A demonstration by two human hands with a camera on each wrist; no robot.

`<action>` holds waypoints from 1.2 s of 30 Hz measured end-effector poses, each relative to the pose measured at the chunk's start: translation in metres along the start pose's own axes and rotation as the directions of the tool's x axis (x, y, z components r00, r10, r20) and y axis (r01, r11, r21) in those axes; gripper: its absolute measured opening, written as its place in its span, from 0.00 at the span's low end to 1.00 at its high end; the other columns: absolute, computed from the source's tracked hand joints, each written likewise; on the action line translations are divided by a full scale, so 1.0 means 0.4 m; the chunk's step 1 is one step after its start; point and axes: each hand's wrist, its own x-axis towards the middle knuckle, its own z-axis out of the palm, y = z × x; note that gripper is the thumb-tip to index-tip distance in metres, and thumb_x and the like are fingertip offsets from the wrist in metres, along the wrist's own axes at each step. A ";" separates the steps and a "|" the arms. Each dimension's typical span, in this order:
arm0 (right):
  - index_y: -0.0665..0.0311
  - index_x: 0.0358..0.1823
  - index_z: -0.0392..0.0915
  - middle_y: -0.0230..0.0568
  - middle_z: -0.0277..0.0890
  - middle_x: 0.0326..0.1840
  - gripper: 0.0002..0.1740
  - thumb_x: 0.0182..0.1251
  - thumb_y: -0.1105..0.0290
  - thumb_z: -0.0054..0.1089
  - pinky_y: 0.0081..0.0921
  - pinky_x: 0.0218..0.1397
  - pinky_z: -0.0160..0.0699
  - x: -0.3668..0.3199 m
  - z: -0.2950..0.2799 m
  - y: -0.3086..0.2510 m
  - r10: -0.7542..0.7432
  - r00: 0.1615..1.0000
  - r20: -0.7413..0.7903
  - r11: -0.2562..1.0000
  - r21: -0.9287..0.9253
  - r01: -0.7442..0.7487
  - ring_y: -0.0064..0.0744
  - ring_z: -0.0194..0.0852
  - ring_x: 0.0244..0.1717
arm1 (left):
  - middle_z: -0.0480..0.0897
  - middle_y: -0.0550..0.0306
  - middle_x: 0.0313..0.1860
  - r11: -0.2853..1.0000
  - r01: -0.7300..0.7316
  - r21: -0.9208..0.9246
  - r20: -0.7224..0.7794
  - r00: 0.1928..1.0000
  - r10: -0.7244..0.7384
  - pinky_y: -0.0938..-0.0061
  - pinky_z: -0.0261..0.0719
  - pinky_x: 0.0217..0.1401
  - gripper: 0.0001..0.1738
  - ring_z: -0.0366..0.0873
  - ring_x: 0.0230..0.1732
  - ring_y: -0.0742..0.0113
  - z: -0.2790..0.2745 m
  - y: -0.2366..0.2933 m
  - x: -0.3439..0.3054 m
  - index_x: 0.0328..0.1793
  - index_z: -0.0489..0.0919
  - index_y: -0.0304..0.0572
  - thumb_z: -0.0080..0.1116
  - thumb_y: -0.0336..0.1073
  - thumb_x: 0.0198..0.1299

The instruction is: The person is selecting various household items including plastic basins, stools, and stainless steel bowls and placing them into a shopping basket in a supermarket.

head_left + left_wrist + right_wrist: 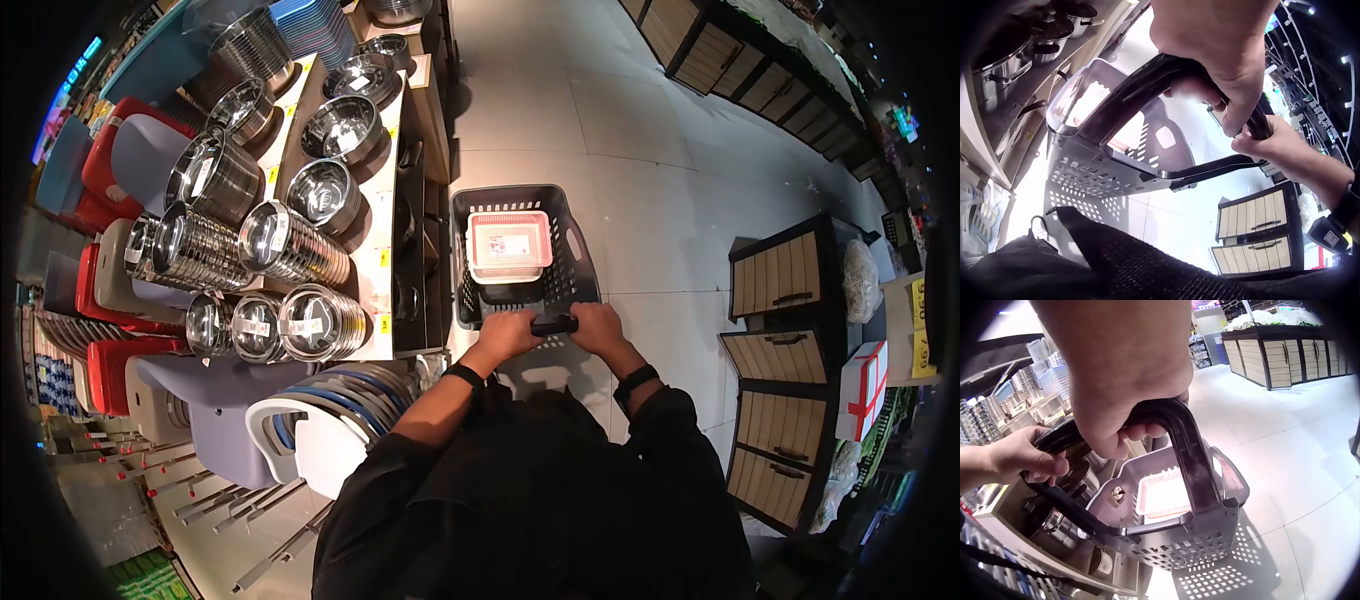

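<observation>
Both hands hold the black handle of a dark grey shopping basket. My left hand curls round the handle's left part; my right hand grips its right part, a short stretch of handle between them. In the right wrist view the right hand's fingers wrap over the bar. Inside the basket lies a pink perforated plastic tray with a white label, above a paler container. The basket's perforated shadow falls on the floor tiles in the right wrist view.
On the left a shelf bears stacked steel bowls, with lidded pots below. Stacked chairs stand near my left side. Wood-fronted cabinets line the right. A tiled aisle runs ahead.
</observation>
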 end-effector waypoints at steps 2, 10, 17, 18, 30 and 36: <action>0.59 0.27 0.76 0.47 0.79 0.27 0.06 0.48 0.67 0.60 0.48 0.39 0.75 0.033 -0.011 0.009 -0.006 1.000 -0.022 1.000 0.011 0.007 0.52 0.79 0.35 | 0.85 0.45 0.30 1.000 -0.016 0.015 -0.022 1.000 0.016 0.55 0.82 0.41 0.23 0.84 0.36 0.46 -0.015 -0.010 0.030 0.40 0.82 0.47 0.68 0.55 0.47; 0.60 0.29 0.78 0.46 0.81 0.30 0.09 0.44 0.68 0.65 0.45 0.40 0.74 0.156 -0.026 0.033 0.011 0.998 0.069 1.000 -0.020 -0.010 0.50 0.80 0.36 | 0.84 0.46 0.27 0.995 -0.099 -0.013 -0.093 0.991 0.097 0.55 0.81 0.37 0.22 0.83 0.33 0.46 -0.054 -0.070 0.139 0.36 0.81 0.46 0.67 0.55 0.47; 0.59 0.28 0.77 0.43 0.80 0.28 0.10 0.42 0.67 0.66 0.43 0.39 0.72 0.299 -0.033 0.063 -0.022 0.999 0.048 1.000 0.020 0.021 0.48 0.80 0.36 | 0.85 0.44 0.33 1.000 -0.005 0.029 0.034 0.999 0.004 0.54 0.81 0.42 0.25 0.84 0.38 0.45 -0.136 -0.113 0.262 0.41 0.81 0.47 0.65 0.59 0.48; 0.60 0.28 0.78 0.43 0.80 0.28 0.11 0.41 0.67 0.68 0.43 0.40 0.71 0.315 -0.026 0.076 -0.046 0.999 0.027 0.998 0.042 0.045 0.47 0.80 0.36 | 0.85 0.46 0.35 0.999 0.033 0.020 0.066 0.997 -0.034 0.53 0.80 0.43 0.26 0.83 0.39 0.45 -0.134 -0.127 0.284 0.41 0.81 0.47 0.64 0.61 0.48; 0.59 0.32 0.79 0.43 0.82 0.33 0.14 0.42 0.63 0.70 0.42 0.47 0.73 0.518 -0.054 0.141 -0.062 0.997 0.033 0.997 0.044 0.061 0.45 0.82 0.40 | 0.85 0.46 0.34 0.990 0.126 0.056 0.136 0.982 -0.133 0.54 0.80 0.45 0.26 0.83 0.40 0.45 -0.238 -0.161 0.475 0.44 0.82 0.49 0.65 0.60 0.48; 0.58 0.32 0.78 0.41 0.82 0.32 0.14 0.43 0.63 0.70 0.41 0.44 0.71 0.608 -0.069 0.169 -0.071 0.997 0.037 0.996 0.050 0.069 0.44 0.82 0.38 | 0.85 0.45 0.34 0.991 0.124 0.059 0.134 0.982 -0.131 0.54 0.80 0.44 0.27 0.83 0.39 0.45 -0.288 -0.173 0.553 0.42 0.81 0.47 0.66 0.60 0.47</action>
